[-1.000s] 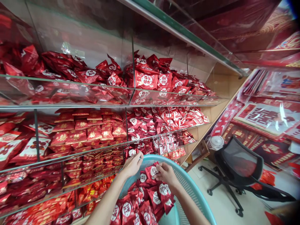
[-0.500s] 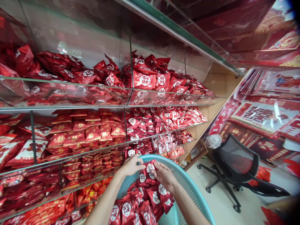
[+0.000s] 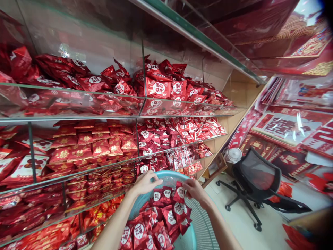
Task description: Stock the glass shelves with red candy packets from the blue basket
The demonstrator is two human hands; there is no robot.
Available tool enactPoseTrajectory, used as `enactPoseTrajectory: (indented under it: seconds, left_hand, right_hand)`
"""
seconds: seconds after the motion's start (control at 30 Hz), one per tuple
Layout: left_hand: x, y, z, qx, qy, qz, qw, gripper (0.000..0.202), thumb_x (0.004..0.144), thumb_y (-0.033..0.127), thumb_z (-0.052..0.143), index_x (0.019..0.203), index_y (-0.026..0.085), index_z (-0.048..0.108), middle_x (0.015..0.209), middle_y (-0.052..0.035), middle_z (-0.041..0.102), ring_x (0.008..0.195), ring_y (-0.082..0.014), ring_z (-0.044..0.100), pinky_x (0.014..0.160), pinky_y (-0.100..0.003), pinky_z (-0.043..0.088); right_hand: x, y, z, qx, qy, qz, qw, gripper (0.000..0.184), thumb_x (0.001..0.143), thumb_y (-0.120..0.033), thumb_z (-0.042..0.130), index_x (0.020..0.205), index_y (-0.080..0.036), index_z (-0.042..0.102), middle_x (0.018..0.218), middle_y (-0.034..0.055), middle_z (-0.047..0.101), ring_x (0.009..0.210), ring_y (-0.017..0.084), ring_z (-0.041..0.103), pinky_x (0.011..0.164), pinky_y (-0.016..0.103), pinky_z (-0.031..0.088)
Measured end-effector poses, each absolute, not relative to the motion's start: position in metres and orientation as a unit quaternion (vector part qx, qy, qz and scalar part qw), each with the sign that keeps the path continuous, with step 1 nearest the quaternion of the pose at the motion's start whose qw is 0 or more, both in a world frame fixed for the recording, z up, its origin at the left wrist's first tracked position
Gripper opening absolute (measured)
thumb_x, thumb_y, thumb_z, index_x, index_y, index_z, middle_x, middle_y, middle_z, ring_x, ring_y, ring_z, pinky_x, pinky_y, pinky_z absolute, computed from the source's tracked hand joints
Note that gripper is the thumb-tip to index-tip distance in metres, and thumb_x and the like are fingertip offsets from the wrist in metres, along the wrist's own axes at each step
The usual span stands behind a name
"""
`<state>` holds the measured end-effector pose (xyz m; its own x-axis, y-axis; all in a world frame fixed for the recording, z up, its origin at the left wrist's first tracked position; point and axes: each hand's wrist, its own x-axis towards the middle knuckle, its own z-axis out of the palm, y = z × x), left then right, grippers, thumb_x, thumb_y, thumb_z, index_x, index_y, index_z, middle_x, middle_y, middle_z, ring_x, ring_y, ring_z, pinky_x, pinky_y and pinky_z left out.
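A light-blue plastic basket with a mesh wall stands in front of me, holding a heap of small red wrapped packets with white round labels. At the heap's far right edge, my right hand is closed on one red packet, pinched by its right side. My left hand hovers over the basket's far left rim, with fingers curved, thumb and fingertips apart, and nothing visible in them. Parts of the left fingers are hidden behind the hand.
Glass-fronted shelves full of red packets rise ahead and to the left. At right stand a black mesh office chair and a white round container. Red printed packages hang or lie beyond the chair.
My right hand has moved right with a packet, away from my left hand. The left hand has stayed near the far rim. The view has shifted slightly.
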<state>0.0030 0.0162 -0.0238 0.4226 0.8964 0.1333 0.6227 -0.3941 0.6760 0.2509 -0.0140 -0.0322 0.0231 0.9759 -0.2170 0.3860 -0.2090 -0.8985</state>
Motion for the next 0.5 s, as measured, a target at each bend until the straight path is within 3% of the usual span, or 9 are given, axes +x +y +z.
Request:
enactPoseTrajectory:
  seconds: [0.1, 0.2, 0.37, 0.5]
  left_hand:
    - [0.003, 0.018, -0.025, 0.8, 0.477, 0.244, 0.271, 0.043, 0.073, 0.061, 0.04, 0.075, 0.024, 0.062, 0.087, 0.002, 0.057, 0.079, -0.0117, 0.052, 0.072, -0.021, 0.037]
    - [0.003, 0.019, -0.026, 0.802, 0.476, 0.239, 0.268, 0.044, 0.072, 0.061, 0.04, 0.074, 0.023, 0.061, 0.085, 0.0014, 0.057, 0.078, -0.0115, 0.052, 0.07, -0.02, 0.037]
    - [0.003, 0.018, -0.027, 0.802, 0.479, 0.237, 0.265, 0.044, 0.072, 0.062, 0.04, 0.074, 0.023, 0.06, 0.085, 0.0015, 0.056, 0.078, -0.0112, 0.052, 0.069, -0.02, 0.036]
    - [0.003, 0.018, -0.028, 0.801, 0.48, 0.24, 0.265, 0.043, 0.071, 0.061, 0.041, 0.074, 0.023, 0.06, 0.085, 0.0016, 0.056, 0.079, -0.0114, 0.052, 0.07, -0.021, 0.036]
  right_hand:
    - [0.257, -0.016, -0.044, -0.67, -0.585, 0.403, 0.216, 0.022, 0.071, -0.024, 0.046, 0.05, -0.018, 0.042, 0.031, -0.0055, 0.042, 0.029, 0.009, 0.042, 0.032, 0.017, 0.028]
    - [0.25, -0.017, -0.05, -0.679, -0.619, 0.354, 0.175, 0.023, 0.069, -0.019, 0.042, 0.046, -0.018, 0.039, 0.03, -0.0039, 0.044, 0.031, 0.01, 0.046, 0.034, 0.017, 0.029]
    - [0.236, -0.014, -0.053, -0.669, -0.641, 0.321, 0.195, 0.025, 0.07, -0.021, 0.039, 0.046, -0.018, 0.044, 0.036, -0.0003, 0.052, 0.037, 0.011, 0.051, 0.041, 0.019, 0.035]
    - [0.23, -0.012, -0.062, -0.684, -0.637, 0.26, 0.241, 0.017, 0.071, -0.021, 0.041, 0.057, -0.017, 0.05, 0.041, -0.0011, 0.054, 0.042, 0.012, 0.054, 0.044, 0.019, 0.035]
